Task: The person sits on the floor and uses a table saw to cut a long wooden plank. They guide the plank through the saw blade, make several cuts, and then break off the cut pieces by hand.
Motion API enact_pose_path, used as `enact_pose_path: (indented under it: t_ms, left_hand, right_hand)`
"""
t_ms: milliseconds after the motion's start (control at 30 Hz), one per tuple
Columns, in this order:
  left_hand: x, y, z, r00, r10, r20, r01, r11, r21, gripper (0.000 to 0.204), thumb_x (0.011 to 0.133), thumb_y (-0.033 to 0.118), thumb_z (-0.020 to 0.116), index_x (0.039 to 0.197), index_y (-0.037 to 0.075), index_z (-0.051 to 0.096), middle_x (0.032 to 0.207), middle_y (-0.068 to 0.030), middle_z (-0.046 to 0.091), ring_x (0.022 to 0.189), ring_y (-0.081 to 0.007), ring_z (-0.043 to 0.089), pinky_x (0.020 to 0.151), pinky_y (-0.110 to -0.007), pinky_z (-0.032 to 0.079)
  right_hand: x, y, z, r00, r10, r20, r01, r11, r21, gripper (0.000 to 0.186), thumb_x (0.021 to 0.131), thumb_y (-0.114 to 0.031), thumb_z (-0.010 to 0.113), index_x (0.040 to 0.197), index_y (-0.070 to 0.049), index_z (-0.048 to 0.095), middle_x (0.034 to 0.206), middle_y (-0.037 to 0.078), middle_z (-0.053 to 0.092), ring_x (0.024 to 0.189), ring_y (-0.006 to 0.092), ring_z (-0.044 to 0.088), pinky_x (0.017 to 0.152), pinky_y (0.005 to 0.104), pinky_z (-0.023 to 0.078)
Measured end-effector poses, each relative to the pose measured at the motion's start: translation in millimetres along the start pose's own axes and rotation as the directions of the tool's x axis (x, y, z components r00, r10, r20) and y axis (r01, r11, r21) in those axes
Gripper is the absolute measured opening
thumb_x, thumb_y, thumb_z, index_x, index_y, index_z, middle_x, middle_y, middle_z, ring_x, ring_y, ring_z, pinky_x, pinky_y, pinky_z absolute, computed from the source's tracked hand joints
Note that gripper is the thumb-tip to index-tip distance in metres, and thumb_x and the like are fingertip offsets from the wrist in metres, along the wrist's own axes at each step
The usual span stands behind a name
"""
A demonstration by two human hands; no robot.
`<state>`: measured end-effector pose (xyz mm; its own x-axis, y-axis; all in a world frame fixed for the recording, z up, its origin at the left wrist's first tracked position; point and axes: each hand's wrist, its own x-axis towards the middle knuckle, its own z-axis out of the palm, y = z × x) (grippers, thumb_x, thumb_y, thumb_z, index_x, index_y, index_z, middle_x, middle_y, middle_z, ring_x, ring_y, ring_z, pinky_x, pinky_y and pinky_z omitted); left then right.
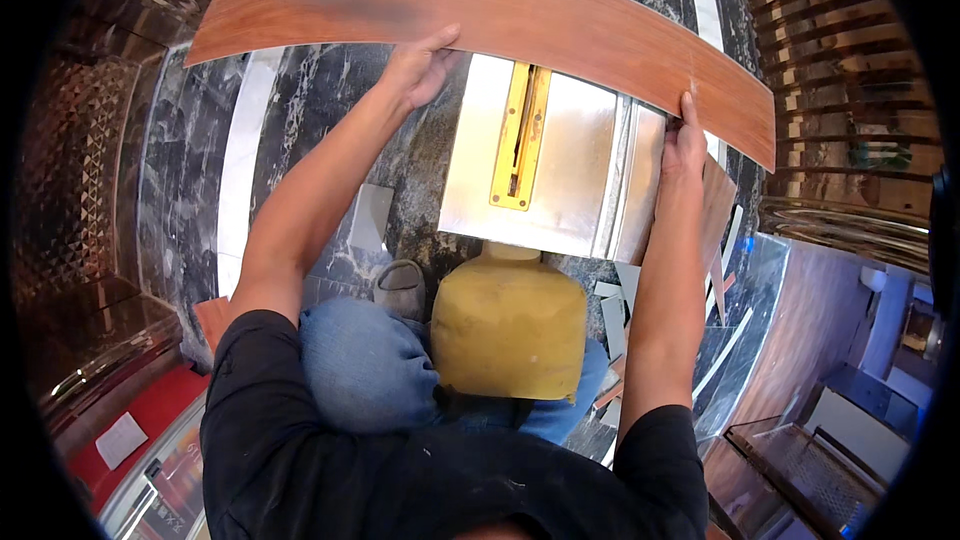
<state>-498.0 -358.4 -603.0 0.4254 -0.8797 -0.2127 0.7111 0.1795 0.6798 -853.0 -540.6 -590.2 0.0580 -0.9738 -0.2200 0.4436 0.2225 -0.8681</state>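
Left grip (421,70) and right grip (684,147) both clamp the brown plank (500,5), whose underside is hidden.

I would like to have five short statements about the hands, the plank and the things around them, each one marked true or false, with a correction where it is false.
1. The left hand and the right hand both hold the long reddish-brown wood-grain plank. True.
2. The person wears a white long-sleeved shirt. False: the shirt is black with short sleeves.
3. A squarish yellow block with rounded corners appears just below the flat silver metal tabletop in the picture. True.
4. A white paper sheet is on a red surface at the lower left. True.
5. The tabletop has a round blue insert. False: its insert is yellow, long and slotted.
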Motion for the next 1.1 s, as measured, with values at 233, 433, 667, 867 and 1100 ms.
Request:
enact_pose_path:
  t_ms: [233,433,667,867,1100]
  left_hand:
    - [-1.5,-0.5,11.5,1.0,-0.009,-0.013,0.009,1.0,0.022,0.032,0.091,0.0,0.064,0.121,-0.001,0.052,0.119,-0.0116,0.06,0.112,-0.0231,0.06,0.106,-0.035,0.049]
    - [-9.1,-4.9,16.5,0.995,-0.001,-0.095,0.002,1.0,0.01,0.036,0.089,-0.003,0.065,0.122,0.001,0.051,0.12,-0.0106,0.059,0.114,-0.0236,0.059,0.105,-0.034,0.05]
    - [-15.7,-4.6,12.7,0.997,-0.011,-0.074,0.014,0.999,0.035,0.037,0.089,-0.002,0.066,0.123,0.002,0.05,0.121,-0.0106,0.058,0.114,-0.0233,0.058,0.104,-0.034,0.05]
    - [-24.7,-6.5,17.9,0.998,0.028,-0.047,-0.026,0.999,0.046,0.037,0.09,-0.001,0.065,0.123,0.001,0.049,0.123,-0.0105,0.057,0.115,-0.0232,0.058,0.106,-0.034,0.049]
    - [-16.3,-10.3,4.5,0.998,0.04,-0.05,-0.036,0.997,0.067,0.04,0.089,-0.001,0.066,0.125,0.004,0.049,0.124,-0.009,0.057,0.116,-0.0228,0.056,0.107,-0.033,0.048]
  right_hand:
    - [13.6,7.8,-15.6,0.992,0.039,-0.118,-0.058,0.985,-0.162,0.032,0.092,-0.021,0.069,0.118,-0.004,0.062,0.104,0.006,0.067,0.085,0.0166,0.062,0.076,0.0297,0.053]
    - [8.7,9.9,-16.4,0.995,0.042,-0.094,-0.053,0.992,-0.118,0.025,0.093,-0.02,0.068,0.112,-0.005,0.063,0.089,0.003,0.065,0.07,0.0143,0.058,0.066,0.0283,0.051]
    - [8.3,10.1,-24.7,0.993,0.068,-0.095,-0.085,0.978,-0.19,0.018,0.093,-0.016,0.068,0.104,-0.003,0.064,0.082,0.003,0.062,0.068,0.0148,0.057,0.066,0.0284,0.051]
    - [8.0,13.1,-26.1,0.996,0.012,-0.087,-0.027,0.985,-0.171,0.018,0.095,-0.015,0.064,0.106,-0.002,0.061,0.082,0.004,0.063,0.065,0.0139,0.057,0.058,0.0283,0.047]
    - [9.2,14.0,-24.9,0.993,0.019,-0.113,-0.037,0.987,-0.159,0.015,0.094,-0.015,0.066,0.101,-0.002,0.064,0.08,0.005,0.063,0.067,0.0156,0.058,0.062,0.0286,0.05]
